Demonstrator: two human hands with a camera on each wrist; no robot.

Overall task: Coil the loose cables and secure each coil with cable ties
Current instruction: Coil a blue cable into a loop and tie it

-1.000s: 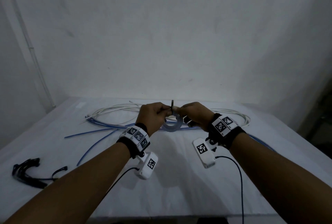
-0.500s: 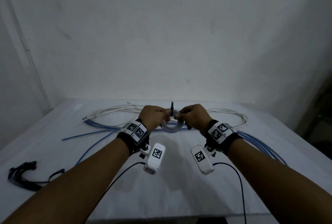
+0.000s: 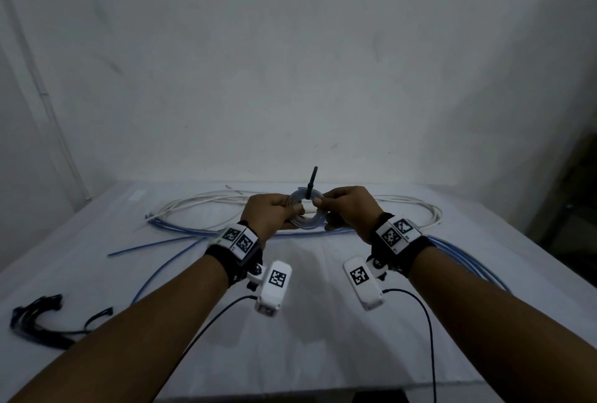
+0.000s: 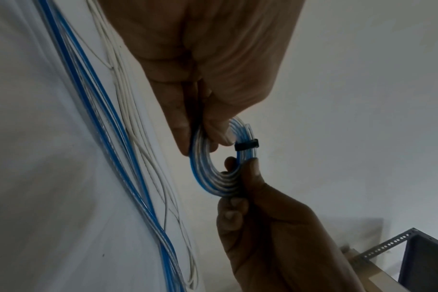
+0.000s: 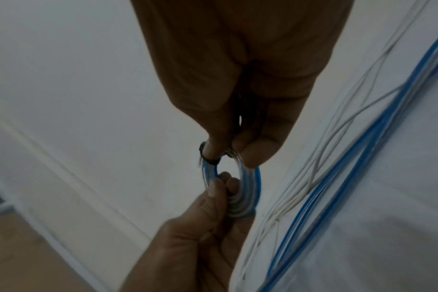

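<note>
A: Head view? 
B: Left hand (image 3: 274,213) and right hand (image 3: 347,209) both grip the small coil (image 3: 303,213), held above the worktop (image 3: 307,338); cable tie (image 3: 312,182) tail sticks up from it.

A: Left wrist? 
B: Tie band sits around the coil, looks cinched.

A: Right wrist? 
B: Same. Behind the coil, blue cables (image 5: 358,177) and white cables (image 5: 313,177) lie loose; mostly undone.

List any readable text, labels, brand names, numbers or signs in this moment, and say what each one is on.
No readable words, brands or numbers show in any view.
Wrist bands: black-and-white square code markers only, no letters.
Wrist cameras: one code marker each, no letters.
Cable coil, cable tie and table: no print visible.
</note>
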